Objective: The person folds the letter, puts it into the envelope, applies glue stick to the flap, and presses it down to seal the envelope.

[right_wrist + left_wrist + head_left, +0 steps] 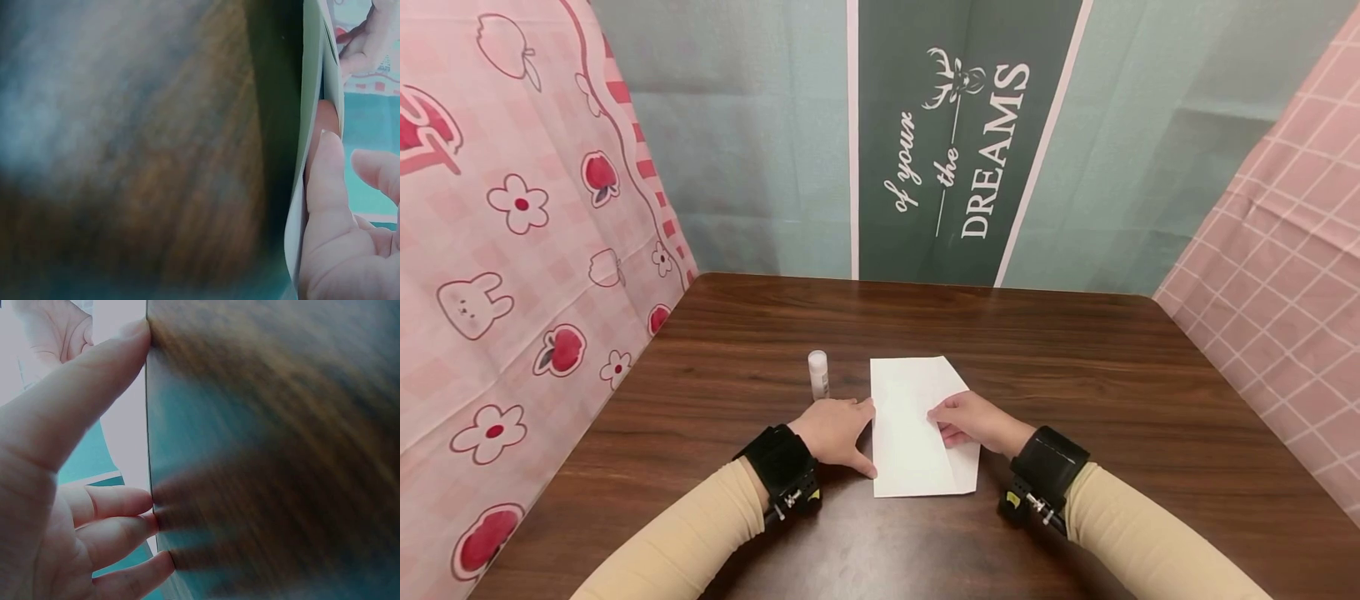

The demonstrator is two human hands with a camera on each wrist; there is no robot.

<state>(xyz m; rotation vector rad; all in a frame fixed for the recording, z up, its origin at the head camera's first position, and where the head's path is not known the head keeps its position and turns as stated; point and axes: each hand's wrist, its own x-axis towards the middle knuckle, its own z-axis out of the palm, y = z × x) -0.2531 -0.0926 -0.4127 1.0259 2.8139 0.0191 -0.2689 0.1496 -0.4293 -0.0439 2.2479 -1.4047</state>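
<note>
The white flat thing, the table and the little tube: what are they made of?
The white flat thing looks like matte paper: its layers are thin and bend. The table shows slightly glossy brown wood grain, perhaps real wood, perhaps a printed surface. The little tube is probably plastic, as it looks pale and cloudy.

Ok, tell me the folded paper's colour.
The folded paper is white; the head view shows it best.
</note>
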